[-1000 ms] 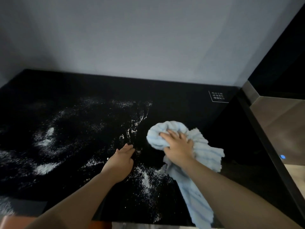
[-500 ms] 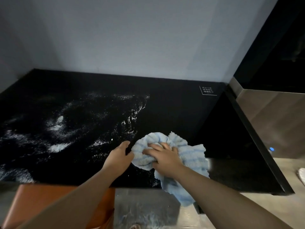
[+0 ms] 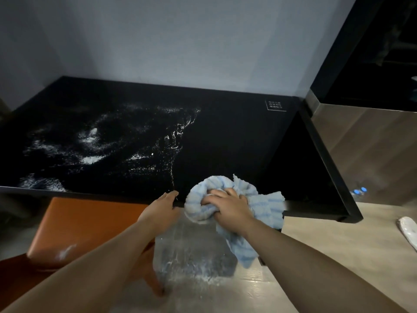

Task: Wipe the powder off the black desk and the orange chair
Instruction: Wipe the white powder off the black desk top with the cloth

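- The powder [image 3: 90,159] lies in white streaks and patches over the left half of the black tabletop [image 3: 237,141], well to the left of and beyond the fingers of both hands; a thin trail of it runs down toward the front edge, ending just beyond the left fingertips.
- The right hand [image 3: 228,206] has its fingers curled round and into a bunched light-blue striped cloth [image 3: 252,199], gripping it at the front edge of the tabletop; the loose end of the cloth hangs down past the edge under the right wrist.
- The left hand [image 3: 162,211] sits just left of the cloth, fingers held together and bent slightly, with the tips at the tabletop's front edge; the hand is blurred, so whether they press on the edge cannot be told.
- The orange chair [image 3: 85,227] stands below the front edge, left of and under the left forearm, with a white smear of powder near its lower left corner.
- On the floor [image 3: 327,245] under both wrists there is a scatter of white powder.
- A small white-printed label [image 3: 274,105] sits at the far right corner of the tabletop, well beyond the right fingers.
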### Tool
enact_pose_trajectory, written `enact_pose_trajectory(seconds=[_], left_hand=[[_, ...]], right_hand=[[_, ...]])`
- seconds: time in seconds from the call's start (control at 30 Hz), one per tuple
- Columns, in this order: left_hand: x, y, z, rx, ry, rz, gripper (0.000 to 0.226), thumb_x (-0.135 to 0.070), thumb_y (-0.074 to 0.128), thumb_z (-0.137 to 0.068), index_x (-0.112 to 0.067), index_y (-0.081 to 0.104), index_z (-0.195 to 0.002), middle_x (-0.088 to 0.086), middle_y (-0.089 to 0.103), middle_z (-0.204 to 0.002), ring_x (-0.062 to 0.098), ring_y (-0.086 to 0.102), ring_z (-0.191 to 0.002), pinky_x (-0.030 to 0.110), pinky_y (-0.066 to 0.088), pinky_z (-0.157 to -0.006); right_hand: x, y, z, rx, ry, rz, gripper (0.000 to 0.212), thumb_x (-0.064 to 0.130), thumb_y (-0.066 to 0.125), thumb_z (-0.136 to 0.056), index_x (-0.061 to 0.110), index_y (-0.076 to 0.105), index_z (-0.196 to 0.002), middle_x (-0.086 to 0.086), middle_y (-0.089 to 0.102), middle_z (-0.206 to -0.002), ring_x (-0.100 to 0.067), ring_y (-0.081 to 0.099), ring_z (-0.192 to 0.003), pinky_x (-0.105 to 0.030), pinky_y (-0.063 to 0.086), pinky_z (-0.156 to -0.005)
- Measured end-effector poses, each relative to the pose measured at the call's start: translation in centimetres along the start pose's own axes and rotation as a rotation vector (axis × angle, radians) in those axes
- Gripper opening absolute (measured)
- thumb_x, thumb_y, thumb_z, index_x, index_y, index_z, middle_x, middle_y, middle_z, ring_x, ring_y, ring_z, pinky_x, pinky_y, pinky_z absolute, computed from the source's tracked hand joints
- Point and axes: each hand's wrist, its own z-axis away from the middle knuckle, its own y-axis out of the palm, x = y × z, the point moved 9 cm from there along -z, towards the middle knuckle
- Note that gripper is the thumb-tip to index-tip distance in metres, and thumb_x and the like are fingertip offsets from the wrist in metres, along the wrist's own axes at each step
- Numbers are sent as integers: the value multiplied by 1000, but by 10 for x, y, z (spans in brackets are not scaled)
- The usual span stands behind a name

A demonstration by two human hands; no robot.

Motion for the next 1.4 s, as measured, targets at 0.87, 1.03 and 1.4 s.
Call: enact_pose_trajectory(seconds=[0.87, 1.03, 1.4], left_hand=[[-38, 20, 24, 30, 257, -218, 46, -31, 38, -98, -22, 34, -144, -5, 32, -151, 14, 42, -130, 29, 41, -101], [-36, 12, 22, 6, 227, -238, 48, -31, 40, -98, -23, 32, -145, -4, 26, -154, 15, 36, -135, 30, 38, -104], [-49, -4, 19, -78, 170, -120, 46, -27, 40, -99, -21, 34, -144, -2, 35, -149, 16, 42, -130, 27, 40, -98]], right_hand=[[-50, -10, 100, -246, 388, -40, 55, 29, 50, -86, 35, 36, -139, 1, 38, -142, -26, 37, -126, -36, 36, -99], [-67, -20, 108, -237, 522, -157, 49, 26, 49, -88, 33, 41, -135, -2, 40, -131, -27, 42, -118, -37, 42, -92], [-65, -37, 82, -300, 494, -317, 47, 25, 50, -87, 30, 44, -134, -5, 45, -126, -27, 49, -110, -35, 44, -88]])
